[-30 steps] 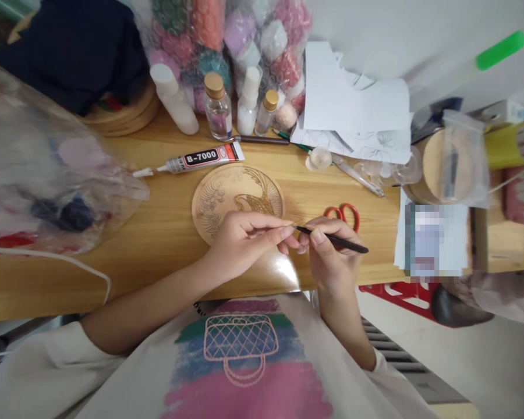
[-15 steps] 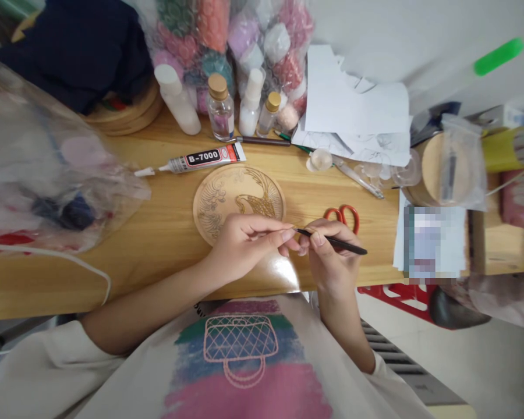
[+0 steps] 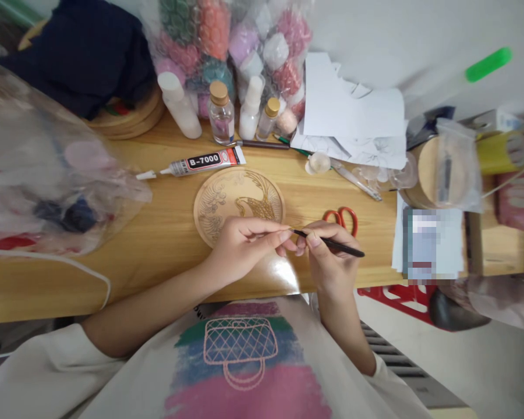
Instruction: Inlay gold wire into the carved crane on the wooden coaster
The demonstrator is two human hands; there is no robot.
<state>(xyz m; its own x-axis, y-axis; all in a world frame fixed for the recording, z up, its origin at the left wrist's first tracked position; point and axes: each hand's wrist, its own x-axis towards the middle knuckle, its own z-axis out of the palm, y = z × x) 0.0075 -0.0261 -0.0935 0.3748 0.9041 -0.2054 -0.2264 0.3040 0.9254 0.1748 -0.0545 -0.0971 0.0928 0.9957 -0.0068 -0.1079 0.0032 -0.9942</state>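
Note:
My right hand (image 3: 332, 256) is closed on a thin black-handled tool (image 3: 343, 247), its tip pointing left toward my left fingertips. My left hand (image 3: 253, 244) pinches at that tip; whatever lies between thumb and forefinger is too small to make out, though a fine golden strand seems to run between the hands. Behind my left hand, a round wooden disc (image 3: 213, 203) lies flat, with a bird partly in gold and dark-lined waves drawn on it. Red-handled scissors (image 3: 349, 220) rest just beyond my right hand, partly hidden by it.
A B-7000 glue tube (image 3: 205, 161) lies behind the disc. Small bottles (image 3: 222, 116) stand farther back, before a bag of coloured rolls (image 3: 213, 35). Papers (image 3: 353, 116) and a capped round wooden container (image 3: 425, 169) are at right. A plastic bag (image 3: 91, 174) fills the left.
The view has shifted very slightly. My hands keep the same hold, with the black tool's tip a little farther left.

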